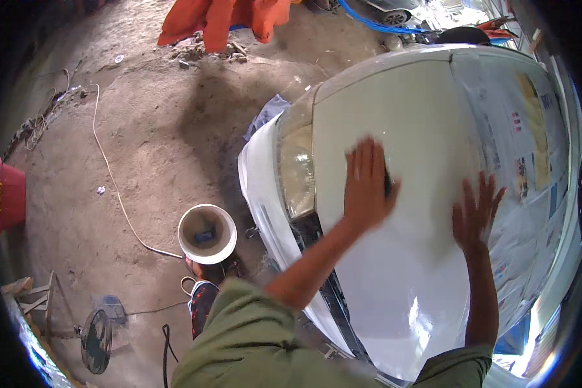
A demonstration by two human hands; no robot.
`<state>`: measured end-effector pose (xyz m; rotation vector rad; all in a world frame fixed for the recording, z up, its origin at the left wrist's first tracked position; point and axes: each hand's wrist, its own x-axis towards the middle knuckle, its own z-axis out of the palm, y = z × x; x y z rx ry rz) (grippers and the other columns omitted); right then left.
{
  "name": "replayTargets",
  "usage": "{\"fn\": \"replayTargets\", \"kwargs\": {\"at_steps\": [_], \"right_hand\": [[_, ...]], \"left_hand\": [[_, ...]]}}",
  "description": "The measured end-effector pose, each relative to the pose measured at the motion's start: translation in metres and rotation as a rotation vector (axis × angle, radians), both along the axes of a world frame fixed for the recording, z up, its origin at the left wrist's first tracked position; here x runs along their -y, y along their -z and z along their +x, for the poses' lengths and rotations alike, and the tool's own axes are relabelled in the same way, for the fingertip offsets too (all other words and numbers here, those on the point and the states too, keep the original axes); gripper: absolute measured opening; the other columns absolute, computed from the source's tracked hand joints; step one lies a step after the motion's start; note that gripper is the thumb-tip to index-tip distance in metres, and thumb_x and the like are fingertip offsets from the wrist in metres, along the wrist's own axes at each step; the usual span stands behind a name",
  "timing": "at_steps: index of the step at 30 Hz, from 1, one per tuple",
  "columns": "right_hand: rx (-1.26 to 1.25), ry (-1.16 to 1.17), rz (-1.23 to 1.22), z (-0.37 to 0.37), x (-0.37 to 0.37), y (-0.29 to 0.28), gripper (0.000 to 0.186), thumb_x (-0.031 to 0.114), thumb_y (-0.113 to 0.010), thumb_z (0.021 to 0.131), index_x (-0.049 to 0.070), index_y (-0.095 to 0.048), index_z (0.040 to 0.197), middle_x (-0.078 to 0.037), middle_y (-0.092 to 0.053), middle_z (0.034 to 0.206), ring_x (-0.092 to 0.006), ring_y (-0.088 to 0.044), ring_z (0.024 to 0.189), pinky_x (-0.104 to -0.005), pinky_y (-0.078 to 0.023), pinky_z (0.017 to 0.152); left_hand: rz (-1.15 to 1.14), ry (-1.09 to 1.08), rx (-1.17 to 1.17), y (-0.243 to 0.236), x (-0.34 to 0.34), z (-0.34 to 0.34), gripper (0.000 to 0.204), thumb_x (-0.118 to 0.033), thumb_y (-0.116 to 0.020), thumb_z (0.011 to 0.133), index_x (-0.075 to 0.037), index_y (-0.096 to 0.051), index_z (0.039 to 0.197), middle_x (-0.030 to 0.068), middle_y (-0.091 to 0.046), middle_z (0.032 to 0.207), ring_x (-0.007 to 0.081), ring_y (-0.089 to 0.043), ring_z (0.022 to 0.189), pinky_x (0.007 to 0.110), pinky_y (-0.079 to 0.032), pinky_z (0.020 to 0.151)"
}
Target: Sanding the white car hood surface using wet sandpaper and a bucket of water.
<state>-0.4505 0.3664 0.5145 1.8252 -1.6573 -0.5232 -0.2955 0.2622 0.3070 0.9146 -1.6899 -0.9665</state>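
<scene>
The pale, cream-white hood (407, 271) of a car spreads out in front of me, wet and glossy in places. Toward the headlight side, my left hand (366, 184) lies over a dark pad (388, 183), thumb along its edge and fingers stretched forward. The palm hides most of this pad, so its exact kind cannot be made out. Farther right, near the windshield, my right hand (474, 216) is flat with fingers spread, holding nothing. It appears to rest on the hood. Both hands are slightly blurred. A hazy headlight (297, 167) sits left of my left hand.
Plastic and paper masking (514, 149) covers the windshield area. A white bucket (186, 249) with dark contents stands left of the car. A pale hose (107, 161) crosses the dirt floor. A fan (97, 341), red tub (10, 195) and orange cloth (220, 22) lie farther out.
</scene>
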Motion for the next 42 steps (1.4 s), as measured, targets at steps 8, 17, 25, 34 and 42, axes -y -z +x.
{"fn": "replayTargets", "kwargs": {"at_steps": [8,17,25,34,42], "right_hand": [[0.212,0.105,0.163,0.045,0.019,0.024,0.088,0.056,-0.036,0.095,-0.008,-0.012,0.150,-0.033,-0.013,0.154,-0.0447,-0.010,0.146,-0.0562,-0.007,0.117],[0.147,0.162,0.203,0.044,0.016,0.017,0.092,0.061,-0.034,0.093,-0.008,-0.009,0.150,-0.033,-0.012,0.154,-0.0468,-0.012,0.145,-0.0558,-0.009,0.117],[0.145,0.170,0.196,0.042,0.015,0.017,0.092,0.062,-0.034,0.093,-0.005,-0.011,0.151,-0.032,-0.013,0.155,-0.0464,-0.013,0.144,-0.0549,-0.010,0.117],[0.086,0.148,0.181,0.038,0.017,0.016,0.090,0.059,-0.034,0.094,-0.006,-0.011,0.151,-0.030,-0.013,0.155,-0.0451,-0.014,0.145,-0.0541,-0.011,0.118],[0.132,0.080,0.172,0.047,0.024,0.023,0.089,0.058,-0.035,0.094,-0.006,-0.012,0.150,-0.030,-0.014,0.155,-0.0453,-0.014,0.145,-0.0539,-0.012,0.117]], "left_hand": [[0.018,0.069,-0.134,-0.006,0.121,0.001,0.072,-0.032,-0.053,0.092,0.006,-0.025,0.146,0.0258,-0.025,0.153,0.0437,-0.024,0.141,0.055,-0.017,0.116],[0.033,0.101,-0.071,0.006,0.070,0.020,0.075,-0.030,-0.055,0.090,0.007,-0.023,0.147,0.0275,-0.020,0.154,0.0430,-0.022,0.143,0.054,-0.017,0.116],[0.166,0.096,-0.103,-0.016,0.000,0.017,0.073,-0.032,-0.053,0.092,0.009,-0.025,0.146,0.0313,-0.022,0.152,0.0469,-0.022,0.141,0.059,-0.016,0.114],[0.505,-0.092,0.007,-0.007,0.026,-0.008,0.077,-0.035,-0.054,0.092,0.010,-0.021,0.146,0.0336,-0.022,0.150,0.0473,-0.022,0.141,0.058,-0.014,0.114],[0.649,-0.158,-0.011,0.034,0.139,-0.010,0.070,-0.035,-0.049,0.095,0.012,-0.027,0.142,0.0326,-0.028,0.147,0.0441,-0.027,0.138,0.054,-0.019,0.113]]}}
